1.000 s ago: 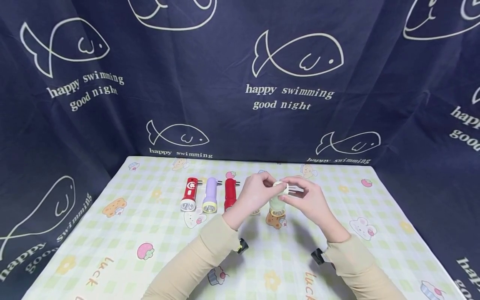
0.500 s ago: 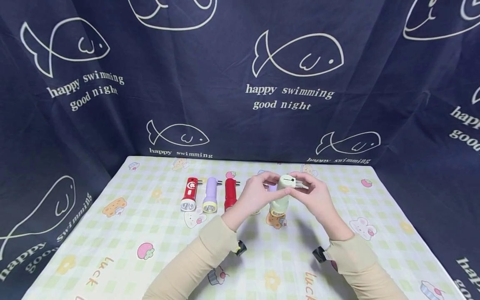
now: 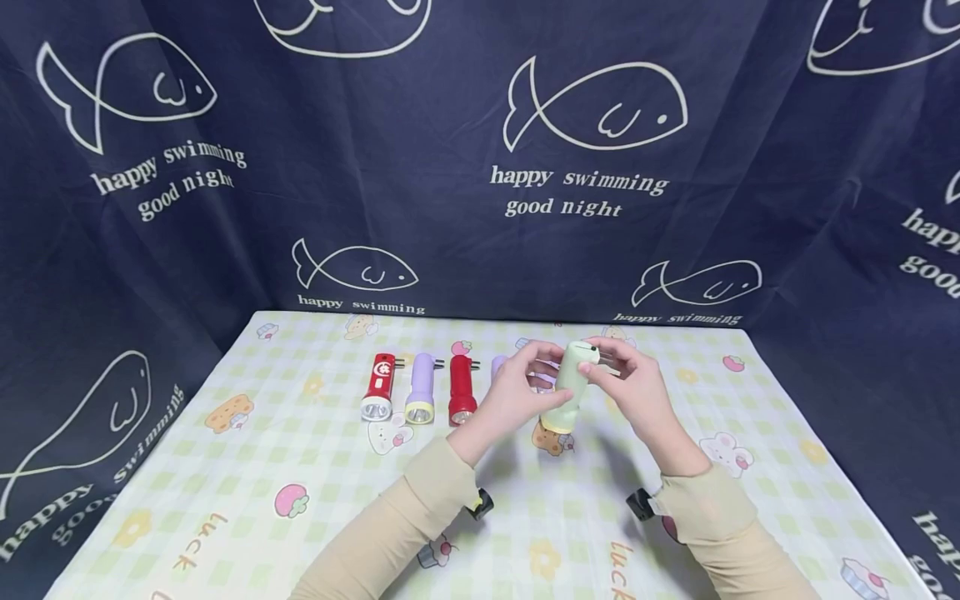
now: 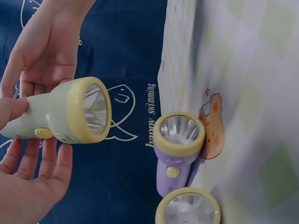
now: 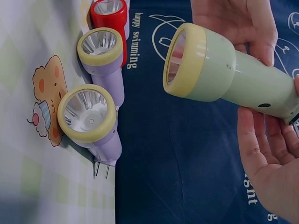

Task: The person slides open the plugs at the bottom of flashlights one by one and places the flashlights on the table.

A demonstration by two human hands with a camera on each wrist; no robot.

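Note:
Both hands hold a pale green flashlight (image 3: pixel 573 375) with a yellow rim above the table, its tail up and lamp end down, leaning slightly. My left hand (image 3: pixel 517 385) grips the body from the left, thumb across the front and fingers behind. From the right, my right hand (image 3: pixel 633 385) pinches the tail end, where metal prongs show at the edge of the right wrist view. A yellow switch (image 4: pixel 44 133) lies along the body in the left wrist view, near the left fingertips. The lamp's reflector (image 4: pixel 96 109) faces down toward the table.
A row of flashlights lies behind the hands: a red one with a white emblem (image 3: pixel 381 387), a purple one (image 3: pixel 422 390), a plain red one (image 3: pixel 461 392) and two more purple ones (image 5: pixel 91 116), partly hidden by my left hand in the head view. A checked cloth (image 3: pixel 247 483) covers the table.
The green flashlight has gone from nearly upright to leaning, its tail rising to the right. My left thumb has slid down from the tail to the body; my right thumb has moved onto the tail.

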